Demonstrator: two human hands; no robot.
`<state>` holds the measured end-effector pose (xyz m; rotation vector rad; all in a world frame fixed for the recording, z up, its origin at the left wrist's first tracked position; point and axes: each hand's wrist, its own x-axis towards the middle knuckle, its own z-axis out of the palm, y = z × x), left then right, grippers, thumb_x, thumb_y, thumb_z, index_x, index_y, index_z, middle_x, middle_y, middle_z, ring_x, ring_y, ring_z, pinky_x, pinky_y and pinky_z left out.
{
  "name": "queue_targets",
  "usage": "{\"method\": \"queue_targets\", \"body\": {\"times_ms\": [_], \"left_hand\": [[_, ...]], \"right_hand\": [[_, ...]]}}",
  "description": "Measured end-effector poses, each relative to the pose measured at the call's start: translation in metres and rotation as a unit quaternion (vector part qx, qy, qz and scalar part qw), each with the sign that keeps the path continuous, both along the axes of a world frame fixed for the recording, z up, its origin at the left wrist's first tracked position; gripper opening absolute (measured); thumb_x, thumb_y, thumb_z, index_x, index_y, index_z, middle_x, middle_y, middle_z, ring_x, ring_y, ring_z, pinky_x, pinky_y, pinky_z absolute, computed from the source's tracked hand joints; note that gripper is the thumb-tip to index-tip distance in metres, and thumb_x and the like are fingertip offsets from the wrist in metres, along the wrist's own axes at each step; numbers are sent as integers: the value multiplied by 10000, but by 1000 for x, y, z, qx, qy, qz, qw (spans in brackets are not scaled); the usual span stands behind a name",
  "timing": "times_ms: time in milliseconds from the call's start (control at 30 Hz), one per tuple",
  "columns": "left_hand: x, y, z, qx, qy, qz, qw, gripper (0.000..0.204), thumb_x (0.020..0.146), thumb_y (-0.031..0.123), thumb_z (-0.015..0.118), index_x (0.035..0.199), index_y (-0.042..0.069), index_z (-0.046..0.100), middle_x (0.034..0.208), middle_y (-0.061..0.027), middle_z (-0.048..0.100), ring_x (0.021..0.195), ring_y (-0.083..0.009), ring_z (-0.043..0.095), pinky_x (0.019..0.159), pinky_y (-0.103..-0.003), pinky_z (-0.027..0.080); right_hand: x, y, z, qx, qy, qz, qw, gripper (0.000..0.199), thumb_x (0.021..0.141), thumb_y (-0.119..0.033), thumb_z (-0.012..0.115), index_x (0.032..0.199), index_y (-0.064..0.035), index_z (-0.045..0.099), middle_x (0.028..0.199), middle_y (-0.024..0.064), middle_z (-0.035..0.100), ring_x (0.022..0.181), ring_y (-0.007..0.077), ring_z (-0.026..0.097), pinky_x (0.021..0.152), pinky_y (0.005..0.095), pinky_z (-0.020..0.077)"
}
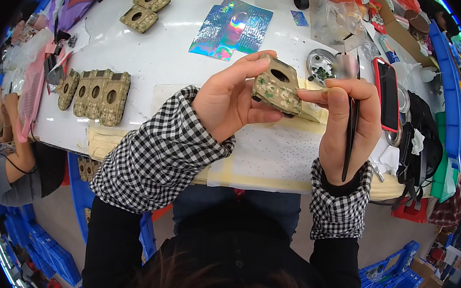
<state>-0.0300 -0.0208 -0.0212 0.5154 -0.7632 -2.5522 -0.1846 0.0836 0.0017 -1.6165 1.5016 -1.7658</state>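
Note:
My left hand holds a camouflage shell with an oval hole, which looks like a toy tank hull, tilted above the table. The fingers of my right hand are closed round a slim black tool that lies along the palm. A blurred pinkish tuft shows by the tool's upper end; I cannot tell whether it is part of it. My right index fingertip touches the hull's right side. Beyond that hand sits a round metal dish with small dark green bits in it.
Several matching hulls stand in a row at the left, with two more farther back. Shiny holographic sheets lie mid-table. A red-cased phone and a black bag are at the right. Another person sits at the left.

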Motion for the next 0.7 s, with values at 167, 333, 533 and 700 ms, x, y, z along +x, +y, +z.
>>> {"method": "queue_targets", "body": {"times_ms": [167,333,533,700], "left_hand": [[-1,0,1,-3,-2,-1,1000,431,972,305,401,1338,79,371,1158,-177,587,936,-341,646,702,-302,596],[-1,1,2,-7,-9,6,1000,433,969,300,405,1338,76,362,1180,-210,567,945,-348,643,703,-307,600],[-1,-2,0,-14,0,5,1000,433,967,272,399,1346,73,335,1237,-291,501,958,-352,640,714,-308,604],[1,-5,-5,-17,12,10,1000,429,968,272,398,1344,72,345,1245,-290,497,962,-345,640,723,-302,603]], "right_hand": [[0,0,0,0,-4,0,1000,70,948,-31,493,961,33,517,828,69,610,784,131,667,677,195,475],[0,1,0,-3,-54,-5,999,83,953,-44,484,973,32,512,819,78,620,786,144,666,708,211,478],[-23,18,1,8,88,-140,986,56,901,-33,572,914,20,561,783,72,621,713,131,616,657,236,459],[-28,14,-11,3,295,-177,939,121,754,12,698,831,-12,608,741,96,578,643,225,562,576,293,435]]}}
